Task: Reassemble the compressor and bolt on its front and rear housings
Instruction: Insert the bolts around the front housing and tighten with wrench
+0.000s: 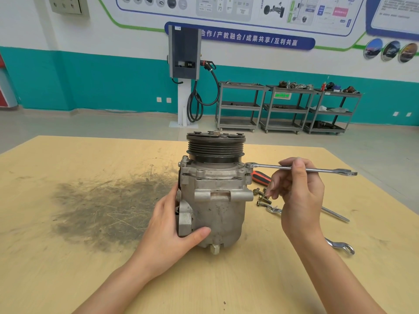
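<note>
Pale yellow plywood tabletop [90,257], matte grain, with a wide dark grey smudge of scratchy grime [102,207] on its left half. Grey cast-aluminium compressor body [217,211] stands upright near the tabletop's centre, rough dull casting with lugs and a rectangular recess on its front face; black ribbed multi-groove pulley with flat clutch plate [215,146] on top, small hex fitting at the bottom edge.

Left hand [174,225] wraps the compressor's left side, thumb flat across the lower body, fingers curled behind the side bracket. Right hand [297,189] pinches the shank of a slim polished steel combination wrench [317,170] between thumb and fingers; wrench lies roughly horizontal, its ring end seated at the upper right lug of the front housing, open end pointing right.

Behind the right hand: red-and-black striped rubbery screwdriver handle [260,177] lying on the tabletop, just right of the compressor. A second shiny steel wrench [340,245] lies near the right forearm, ring end visible. Another thin steel tool [335,214] runs out from under the right hand, partly hidden.

Small cluster of brassy-yellow flanged hex bolts [263,198] lies loose just right of the compressor base, touching each other.
</note>
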Demonstrator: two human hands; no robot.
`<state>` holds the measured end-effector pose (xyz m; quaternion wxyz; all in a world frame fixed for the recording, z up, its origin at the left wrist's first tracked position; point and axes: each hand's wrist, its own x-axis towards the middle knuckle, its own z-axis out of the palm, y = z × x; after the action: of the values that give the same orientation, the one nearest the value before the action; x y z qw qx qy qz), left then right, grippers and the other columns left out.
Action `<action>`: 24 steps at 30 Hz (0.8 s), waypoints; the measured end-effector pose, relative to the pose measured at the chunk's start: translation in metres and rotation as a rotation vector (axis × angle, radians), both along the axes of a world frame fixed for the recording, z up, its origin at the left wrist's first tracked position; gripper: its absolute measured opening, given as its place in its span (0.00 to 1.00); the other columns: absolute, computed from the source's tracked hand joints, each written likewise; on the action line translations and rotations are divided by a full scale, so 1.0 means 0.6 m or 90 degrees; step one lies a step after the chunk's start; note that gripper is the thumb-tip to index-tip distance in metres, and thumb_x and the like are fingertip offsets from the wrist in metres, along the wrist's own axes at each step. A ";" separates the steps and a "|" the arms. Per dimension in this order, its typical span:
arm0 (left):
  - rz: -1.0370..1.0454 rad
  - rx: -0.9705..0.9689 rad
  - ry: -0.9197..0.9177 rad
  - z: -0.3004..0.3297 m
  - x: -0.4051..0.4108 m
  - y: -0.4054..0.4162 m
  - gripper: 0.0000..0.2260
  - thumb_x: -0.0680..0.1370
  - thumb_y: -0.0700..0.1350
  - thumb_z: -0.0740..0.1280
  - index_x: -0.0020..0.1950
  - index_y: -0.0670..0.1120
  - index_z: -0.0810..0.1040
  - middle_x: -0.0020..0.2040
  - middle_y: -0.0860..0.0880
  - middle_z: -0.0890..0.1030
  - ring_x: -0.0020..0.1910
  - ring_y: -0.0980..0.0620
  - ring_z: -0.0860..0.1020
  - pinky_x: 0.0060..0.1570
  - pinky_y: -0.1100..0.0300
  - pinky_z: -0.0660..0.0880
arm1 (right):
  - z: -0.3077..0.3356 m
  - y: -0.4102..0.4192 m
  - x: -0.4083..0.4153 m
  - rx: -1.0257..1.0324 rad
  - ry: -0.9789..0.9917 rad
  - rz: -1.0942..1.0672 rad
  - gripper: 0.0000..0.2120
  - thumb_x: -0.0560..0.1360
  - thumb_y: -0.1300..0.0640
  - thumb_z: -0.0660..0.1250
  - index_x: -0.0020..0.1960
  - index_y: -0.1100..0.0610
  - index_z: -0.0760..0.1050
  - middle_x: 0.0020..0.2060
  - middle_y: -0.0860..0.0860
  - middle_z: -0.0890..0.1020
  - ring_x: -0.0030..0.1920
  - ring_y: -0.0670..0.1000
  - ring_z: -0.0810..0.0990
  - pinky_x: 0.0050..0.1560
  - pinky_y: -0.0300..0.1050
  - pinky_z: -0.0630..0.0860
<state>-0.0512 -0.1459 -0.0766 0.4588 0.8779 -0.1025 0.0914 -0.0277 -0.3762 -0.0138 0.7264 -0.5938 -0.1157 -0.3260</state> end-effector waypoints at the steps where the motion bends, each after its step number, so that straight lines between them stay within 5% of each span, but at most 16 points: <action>1: 0.000 0.000 -0.001 0.000 0.000 0.000 0.45 0.59 0.76 0.65 0.67 0.75 0.39 0.67 0.68 0.58 0.62 0.85 0.48 0.69 0.60 0.58 | 0.000 0.000 0.000 -0.008 -0.007 -0.007 0.12 0.84 0.57 0.53 0.46 0.57 0.71 0.25 0.51 0.75 0.25 0.53 0.73 0.26 0.41 0.68; 9: -0.006 -0.006 -0.006 -0.002 0.001 0.001 0.44 0.59 0.76 0.65 0.66 0.77 0.40 0.66 0.73 0.56 0.63 0.84 0.48 0.68 0.60 0.58 | -0.001 0.014 -0.013 -0.227 -0.166 -0.116 0.06 0.81 0.52 0.55 0.48 0.50 0.69 0.26 0.49 0.76 0.26 0.52 0.75 0.30 0.43 0.69; 12: -0.002 -0.007 -0.005 -0.002 0.001 0.001 0.45 0.59 0.76 0.65 0.66 0.76 0.39 0.70 0.67 0.57 0.63 0.83 0.49 0.70 0.59 0.58 | -0.002 0.014 -0.015 -0.256 -0.185 -0.129 0.05 0.81 0.53 0.55 0.49 0.48 0.69 0.26 0.47 0.75 0.26 0.51 0.75 0.30 0.46 0.70; 18: -0.002 -0.014 -0.010 -0.004 0.001 0.000 0.44 0.59 0.76 0.65 0.66 0.76 0.40 0.71 0.65 0.56 0.69 0.70 0.54 0.72 0.56 0.58 | 0.002 0.014 -0.015 -0.225 -0.165 -0.105 0.07 0.81 0.52 0.54 0.48 0.50 0.70 0.27 0.52 0.77 0.26 0.51 0.75 0.31 0.43 0.70; 24: -0.011 -0.008 -0.015 -0.003 0.002 0.002 0.43 0.59 0.76 0.65 0.65 0.79 0.40 0.65 0.74 0.55 0.63 0.84 0.49 0.68 0.60 0.58 | 0.005 0.012 -0.014 -0.130 -0.101 -0.056 0.10 0.81 0.50 0.54 0.46 0.53 0.71 0.26 0.54 0.76 0.25 0.61 0.72 0.24 0.43 0.68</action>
<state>-0.0501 -0.1448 -0.0783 0.4635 0.8731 -0.1146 0.0986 -0.0361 -0.3691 -0.0109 0.6360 -0.6416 -0.1791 -0.3896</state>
